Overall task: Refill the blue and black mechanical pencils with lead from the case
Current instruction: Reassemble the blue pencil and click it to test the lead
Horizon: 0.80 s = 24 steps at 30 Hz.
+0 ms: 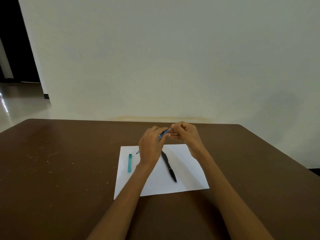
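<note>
Two bare forearms reach over a brown worktop (pixel 60 170) toward a pale wall. The left hand (pixel 150 147) grips a blue mechanical pencil (pixel 163 134), held slanted above a white sheet of paper (pixel 187 174). The right hand (pixel 185 134) pinches the pencil's upper end. On the paper lie a teal lead case (pixel 129 163) at left and a black mechanical pencil (pixel 168 167) near the middle, well apart.
</note>
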{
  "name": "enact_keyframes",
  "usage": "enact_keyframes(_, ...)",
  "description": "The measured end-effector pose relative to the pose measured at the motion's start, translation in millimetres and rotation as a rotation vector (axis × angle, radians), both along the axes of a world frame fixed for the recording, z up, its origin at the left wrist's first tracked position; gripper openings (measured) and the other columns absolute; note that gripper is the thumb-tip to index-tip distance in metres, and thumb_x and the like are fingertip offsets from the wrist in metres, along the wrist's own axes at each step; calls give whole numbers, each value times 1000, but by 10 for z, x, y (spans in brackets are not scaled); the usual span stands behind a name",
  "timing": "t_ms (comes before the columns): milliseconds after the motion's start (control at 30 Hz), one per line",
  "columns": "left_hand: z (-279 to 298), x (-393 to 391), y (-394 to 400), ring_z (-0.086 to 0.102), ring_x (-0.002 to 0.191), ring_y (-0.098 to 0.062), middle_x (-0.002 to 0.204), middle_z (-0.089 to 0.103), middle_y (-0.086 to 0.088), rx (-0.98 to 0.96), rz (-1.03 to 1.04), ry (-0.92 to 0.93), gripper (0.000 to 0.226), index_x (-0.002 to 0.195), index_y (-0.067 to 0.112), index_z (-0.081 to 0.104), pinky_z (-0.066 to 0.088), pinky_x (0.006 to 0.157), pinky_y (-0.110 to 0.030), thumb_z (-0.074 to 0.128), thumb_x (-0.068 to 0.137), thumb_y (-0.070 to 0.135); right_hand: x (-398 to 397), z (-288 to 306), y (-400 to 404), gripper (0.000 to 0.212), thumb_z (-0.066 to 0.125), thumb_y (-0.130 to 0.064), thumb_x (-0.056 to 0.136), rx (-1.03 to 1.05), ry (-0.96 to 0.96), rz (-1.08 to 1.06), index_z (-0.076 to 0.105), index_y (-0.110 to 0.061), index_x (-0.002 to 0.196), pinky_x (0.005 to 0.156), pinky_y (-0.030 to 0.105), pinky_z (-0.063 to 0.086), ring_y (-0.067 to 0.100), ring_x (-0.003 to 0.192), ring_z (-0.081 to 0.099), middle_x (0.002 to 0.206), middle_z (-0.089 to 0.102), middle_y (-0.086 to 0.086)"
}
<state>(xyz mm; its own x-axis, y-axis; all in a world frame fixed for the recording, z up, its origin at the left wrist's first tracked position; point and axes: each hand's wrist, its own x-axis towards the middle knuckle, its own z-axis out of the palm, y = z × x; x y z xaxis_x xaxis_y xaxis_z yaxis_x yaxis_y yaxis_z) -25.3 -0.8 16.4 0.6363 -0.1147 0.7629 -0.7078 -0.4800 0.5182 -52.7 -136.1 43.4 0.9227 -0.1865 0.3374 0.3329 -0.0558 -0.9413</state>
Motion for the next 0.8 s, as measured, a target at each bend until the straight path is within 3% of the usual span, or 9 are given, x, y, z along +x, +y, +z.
enact_keyframes(400,-15,0,20,61,73,-24,81,68,-11,18,38,-38,23,99,6,72,50,59,-33,70,81,20,38,-48,7,26,67,-29,86,-159,5,-48,69,-3,86,65,20,56,14,70,70,75,73,8)
enact_keyframes(533,-45,10,21,63,75,-23,84,70,-9,-4,21,-36,21,100,8,71,49,63,-29,70,82,20,49,-69,47,26,68,-29,85,-163,-11,-72,68,-3,82,61,20,56,11,63,68,67,71,2)
enact_keyframes(633,-55,15,27,65,82,-19,92,72,-6,-47,5,-4,24,106,11,68,51,70,-26,69,83,20,61,-91,81,27,68,-29,85,-154,-4,-74,67,-2,80,65,26,58,15,64,67,70,71,7)
enact_keyframes(800,-23,3,22,66,78,-14,88,71,2,-114,-32,86,30,110,17,58,56,67,-32,68,83,28,50,-81,74,25,68,-32,85,-100,4,-32,67,-8,79,65,25,57,14,64,66,71,69,8)
